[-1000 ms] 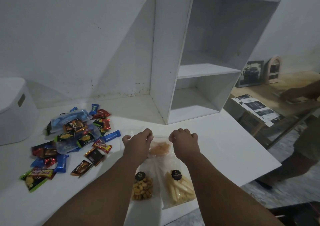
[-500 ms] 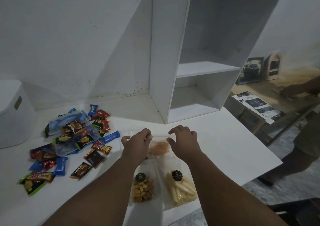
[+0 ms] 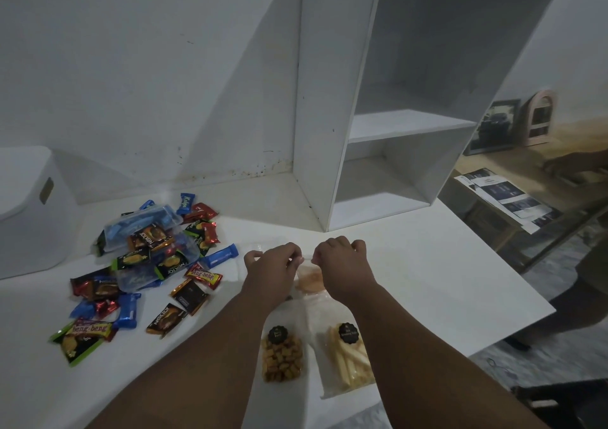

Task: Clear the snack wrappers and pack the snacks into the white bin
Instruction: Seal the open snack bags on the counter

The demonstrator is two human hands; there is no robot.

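My left hand (image 3: 271,272) and my right hand (image 3: 342,264) both pinch the top edge of a clear bag of orange chips (image 3: 309,280) lying on the white table (image 3: 427,280). Nearer to me lie a clear bag of brown cubes (image 3: 281,358) and a clear bag of pale yellow sticks (image 3: 350,362), each with a black round sticker. A heap of small wrapped snacks (image 3: 148,264), blue, red, black and green, is spread to the left. The white bin (image 3: 29,211) stands at the far left by the wall.
A white open shelf unit (image 3: 378,132) stands on the table behind my hands. The table's right edge (image 3: 513,339) drops to the floor. Beyond it is a wooden desk (image 3: 526,171) with papers and frames, and another person's hand (image 3: 572,165) on it.
My hands stay on the chip bag's top edge. The right hand's fingers opened briefly, then curled back onto the edge. The view has tilted slightly.
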